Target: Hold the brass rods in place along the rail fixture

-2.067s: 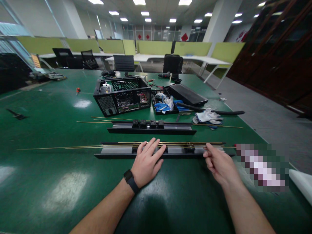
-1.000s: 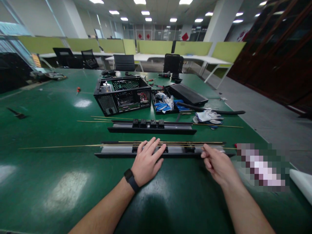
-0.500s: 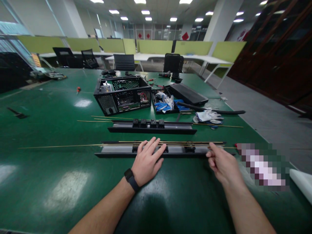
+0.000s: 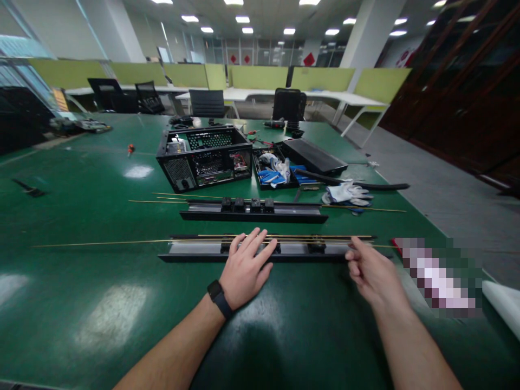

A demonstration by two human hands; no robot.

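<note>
A long black channel-shaped rail (image 4: 195,259) with a silvery inner face lies crosswise before me. Black blocks (image 4: 317,244) sit inside it, and thin brass-coloured rods (image 4: 101,243) run along it, one reaching far past its left end. My left hand (image 4: 248,268) rests palm down on the rail's middle, fingers spread over the rods and partly hiding the blocks. At the rail's right end my right hand (image 4: 371,271) has its thumb and fingers pinched on a thin rod, whose grasped part the fingers cover.
Behind lies a second rail (image 4: 252,218) with several black blocks and more thin rods. Farther back are an open black computer case (image 4: 205,160), a tray with gloves (image 4: 274,172), a white glove (image 4: 347,194) and a black panel (image 4: 312,157). A blurred packet (image 4: 439,279) lies at right.
My right hand has shifted slightly to the right, and the long rod has slid a little the same way. My left hand stays in place.
</note>
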